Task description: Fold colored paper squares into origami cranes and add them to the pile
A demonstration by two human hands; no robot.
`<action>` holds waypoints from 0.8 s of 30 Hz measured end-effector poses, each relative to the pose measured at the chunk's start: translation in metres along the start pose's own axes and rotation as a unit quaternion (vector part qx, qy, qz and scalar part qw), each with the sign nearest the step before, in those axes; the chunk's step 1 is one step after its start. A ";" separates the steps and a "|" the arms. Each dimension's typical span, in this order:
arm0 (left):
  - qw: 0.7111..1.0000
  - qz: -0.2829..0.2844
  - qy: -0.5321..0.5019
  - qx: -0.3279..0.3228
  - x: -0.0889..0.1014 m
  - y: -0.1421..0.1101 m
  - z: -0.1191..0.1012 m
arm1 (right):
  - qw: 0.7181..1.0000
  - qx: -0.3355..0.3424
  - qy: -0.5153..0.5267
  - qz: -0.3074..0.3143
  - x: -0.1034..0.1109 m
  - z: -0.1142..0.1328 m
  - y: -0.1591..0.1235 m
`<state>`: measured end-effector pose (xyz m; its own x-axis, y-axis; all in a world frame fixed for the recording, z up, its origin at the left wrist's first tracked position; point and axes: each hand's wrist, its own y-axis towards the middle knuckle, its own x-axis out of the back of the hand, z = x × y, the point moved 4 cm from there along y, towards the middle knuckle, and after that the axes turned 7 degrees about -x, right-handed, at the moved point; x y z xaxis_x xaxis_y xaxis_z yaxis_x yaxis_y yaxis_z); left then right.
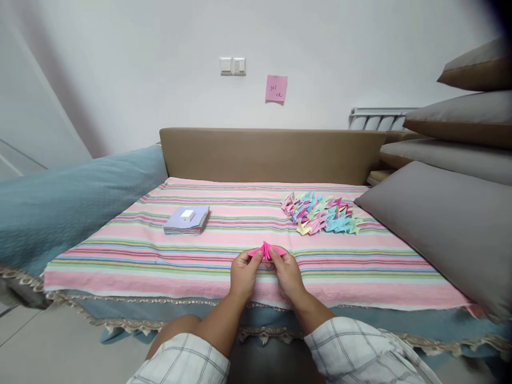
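Note:
Between my two hands is a bright pink folded paper crane, its wings out to both sides and its pleated middle standing up. My left hand pinches the left wing between thumb and fingers. On the other side, my right hand grips the right wing the same way. Both thumbs lie close to the centre fold, and the fingertips under the paper are hidden. The hands are held above the front part of the striped cloth.
Several folded paper cranes in many colours lie grouped at the right. A stack of coloured paper with a small white block on top sits at the left. Grey cushions pile up along the right side; a brown backrest stands behind.

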<state>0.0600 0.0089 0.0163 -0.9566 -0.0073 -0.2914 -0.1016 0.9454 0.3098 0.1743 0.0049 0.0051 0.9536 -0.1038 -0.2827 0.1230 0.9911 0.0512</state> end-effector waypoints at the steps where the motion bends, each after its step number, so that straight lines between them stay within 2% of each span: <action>1: 1.000 -0.004 -0.005 0.005 0.000 0.000 0.001 | 1.000 0.006 -0.010 -0.001 0.000 0.000 -0.001; 8: 0.999 -0.005 0.042 0.003 -0.002 0.000 0.010 | 0.994 0.028 -0.083 -0.064 0.005 0.008 -0.007; 12: 0.987 0.058 0.146 -0.031 -0.010 0.004 0.013 | 0.995 0.015 -0.081 -0.049 0.007 0.004 -0.004; 16: 0.973 0.106 0.194 -0.068 -0.018 0.008 0.014 | 0.997 -0.024 -0.045 -0.060 0.012 -0.009 0.004; 21: 0.970 0.115 0.199 -0.084 -0.020 0.012 0.015 | 0.997 -0.053 0.018 -0.050 0.016 -0.021 0.016; 24: 0.980 0.111 0.153 -0.058 -0.024 0.014 0.016 | 0.997 -0.044 -0.012 -0.055 0.018 -0.019 0.019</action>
<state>0.0863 0.0274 0.0128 -0.9940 0.0805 0.0741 0.1050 0.8917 0.4402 0.1881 0.0231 -0.0170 0.9422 -0.2122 -0.2592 0.2025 0.9772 -0.0639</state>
